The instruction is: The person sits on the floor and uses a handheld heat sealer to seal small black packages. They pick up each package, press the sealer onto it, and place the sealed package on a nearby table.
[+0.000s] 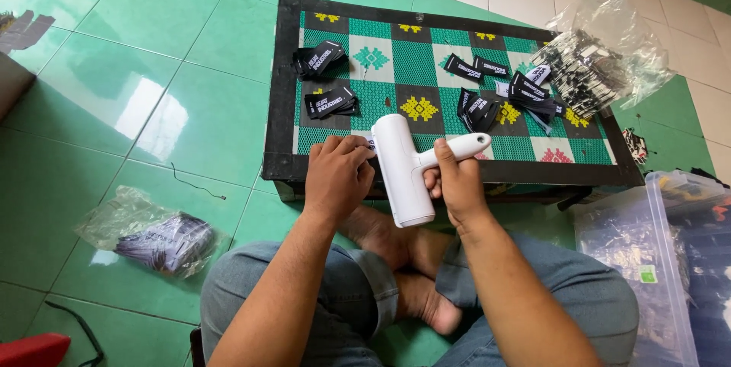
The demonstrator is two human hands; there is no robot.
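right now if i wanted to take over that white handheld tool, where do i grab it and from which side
Grip the narrow handle of the white handheld tool, the tapered arm pointing up and right from the thick cylindrical body. Probably come from the right, over the table, onto the handle's free tip. The right hand wraps its base, and the left hand crowds the body's left side.

A home floor used as a small workplace; green and white floor tiles (190, 100), a low table (283, 93). Bagged black labels (164, 241) and a plastic bin (647, 260) lie around.
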